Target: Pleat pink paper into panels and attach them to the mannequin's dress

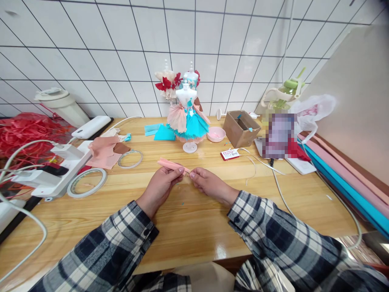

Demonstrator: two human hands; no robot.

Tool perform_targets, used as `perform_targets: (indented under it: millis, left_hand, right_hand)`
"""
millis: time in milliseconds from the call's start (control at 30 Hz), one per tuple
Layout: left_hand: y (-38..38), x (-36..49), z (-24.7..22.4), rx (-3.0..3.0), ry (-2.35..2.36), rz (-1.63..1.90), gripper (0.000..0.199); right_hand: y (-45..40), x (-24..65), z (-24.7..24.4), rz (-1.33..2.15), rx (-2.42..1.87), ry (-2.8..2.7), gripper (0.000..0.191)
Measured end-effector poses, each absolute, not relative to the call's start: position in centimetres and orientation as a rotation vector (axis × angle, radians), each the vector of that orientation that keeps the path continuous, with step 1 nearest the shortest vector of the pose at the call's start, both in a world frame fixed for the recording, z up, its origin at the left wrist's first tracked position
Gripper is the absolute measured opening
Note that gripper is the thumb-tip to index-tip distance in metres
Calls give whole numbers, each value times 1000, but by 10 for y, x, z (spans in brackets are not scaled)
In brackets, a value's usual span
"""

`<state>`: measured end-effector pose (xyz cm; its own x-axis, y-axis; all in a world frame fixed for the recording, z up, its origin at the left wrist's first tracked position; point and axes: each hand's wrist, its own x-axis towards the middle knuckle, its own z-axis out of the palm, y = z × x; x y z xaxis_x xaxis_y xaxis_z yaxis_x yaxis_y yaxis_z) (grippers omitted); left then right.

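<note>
A folded strip of pink crepe paper (167, 164) is pinched by my left hand (162, 184), thumb on top. Its right end meets the closed fingertips of my right hand (211, 184), which pinch its narrow tip. Both hands are just above the wooden table (194, 227), nearly touching each other. Behind them stands a small white dress form (186, 96) in a turquoise (192, 123) and pink paper skirt, with two more decorated forms behind it.
Tape rings (87, 182), pink paper scraps (105, 152) and a power strip (60, 166) lie left. Behind are a pink bowl (216, 134) and a cardboard box (242, 129). Cables and paper rolls (349, 174) lie right, near a phone (279, 136).
</note>
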<state>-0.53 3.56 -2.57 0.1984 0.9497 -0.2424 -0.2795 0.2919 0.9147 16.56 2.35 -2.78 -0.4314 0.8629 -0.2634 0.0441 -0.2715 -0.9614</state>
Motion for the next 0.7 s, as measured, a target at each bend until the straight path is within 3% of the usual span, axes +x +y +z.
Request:
perform_targets:
  millis: [700]
  left_hand:
    - [36,-8,-23,833,978,1003,21]
  right_hand:
    - [24,172,-23,1747,-1275,-1449,34]
